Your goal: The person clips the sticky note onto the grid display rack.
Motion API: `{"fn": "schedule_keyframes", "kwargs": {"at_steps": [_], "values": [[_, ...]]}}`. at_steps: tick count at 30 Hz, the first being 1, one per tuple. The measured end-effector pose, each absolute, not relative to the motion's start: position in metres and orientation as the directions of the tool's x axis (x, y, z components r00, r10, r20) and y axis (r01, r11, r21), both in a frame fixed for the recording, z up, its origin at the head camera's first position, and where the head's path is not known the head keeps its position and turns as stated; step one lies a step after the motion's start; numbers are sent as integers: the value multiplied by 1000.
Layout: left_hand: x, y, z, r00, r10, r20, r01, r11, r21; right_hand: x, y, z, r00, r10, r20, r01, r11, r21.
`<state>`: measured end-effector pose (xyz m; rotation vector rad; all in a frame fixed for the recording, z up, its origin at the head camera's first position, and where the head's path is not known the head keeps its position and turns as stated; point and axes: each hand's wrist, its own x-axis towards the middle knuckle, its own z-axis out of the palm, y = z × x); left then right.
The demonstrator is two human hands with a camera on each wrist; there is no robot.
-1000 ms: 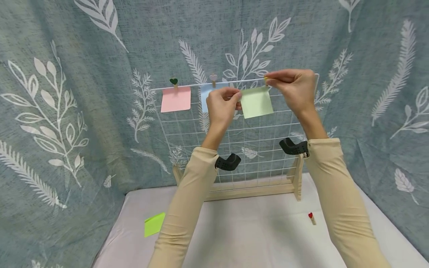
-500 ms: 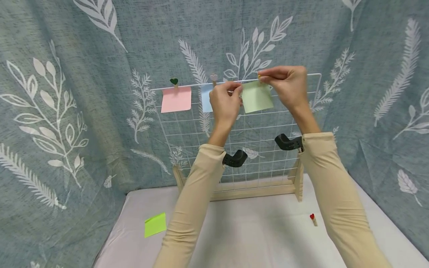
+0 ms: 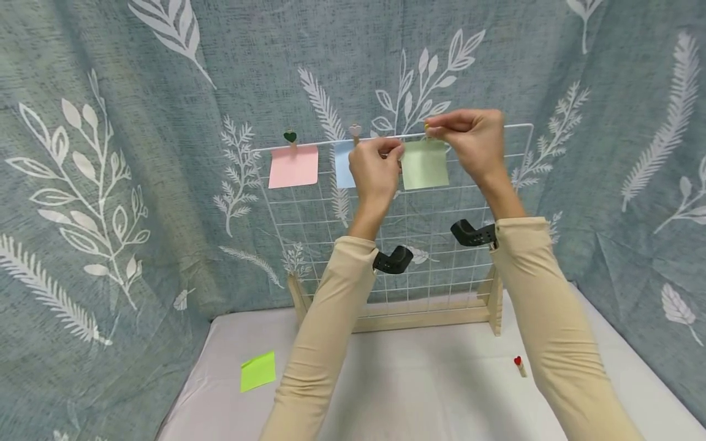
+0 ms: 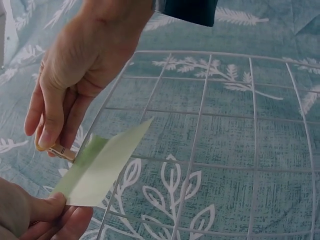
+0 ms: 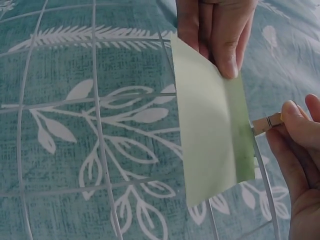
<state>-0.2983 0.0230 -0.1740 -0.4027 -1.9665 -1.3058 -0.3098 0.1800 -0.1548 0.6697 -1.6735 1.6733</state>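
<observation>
A pale green sticky note [image 3: 425, 165] hangs at the top wire of a white wire grid [image 3: 441, 226]. My left hand [image 3: 377, 170] pinches the note's left edge between thumb and fingers. At the note's top, my right hand [image 3: 473, 142] pinches a small wooden clothespin [image 5: 268, 123] with a yellow end. In the right wrist view the clothespin meets the top wire beside the note; whether its jaws have the paper is hard to tell. Left of my hands, a pink note [image 3: 293, 166] and a blue note [image 3: 344, 165], partly hidden by my left hand, hang from the same wire.
A green heart clothespin [image 3: 290, 137] and a pale heart clothespin [image 3: 355, 131] hold those notes. On the white table lie a bright green sticky note [image 3: 258, 372] at left and a red heart clothespin [image 3: 520, 366] at right. A wooden stand [image 3: 425, 320] supports the grid.
The pale green note has straightened and risen slightly against the top wire. My right hand has moved left with the clothespin, and my left hand has shifted a little right and up.
</observation>
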Motion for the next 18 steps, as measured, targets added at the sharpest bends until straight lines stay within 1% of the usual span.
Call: {"fn": "schedule_keyframes", "kwargs": {"at_steps": [8, 12, 15, 18], "values": [[-301, 24, -172, -692, -179, 699, 631, 320, 706, -312, 180, -152, -632, 103, 768, -771, 6, -636], [-301, 22, -172, -714, -186, 676, 617, 289, 732, -315, 180, -152, -651, 101, 752, -753, 36, -657], [-300, 22, -173, -722, -188, 665, 605, 293, 740, -318, 178, -153, -661, 100, 743, -741, 70, -668], [-300, 22, -173, -728, -188, 660, 601, 288, 745, -320, 176, -154, -661, 101, 744, -739, 83, -668]]}}
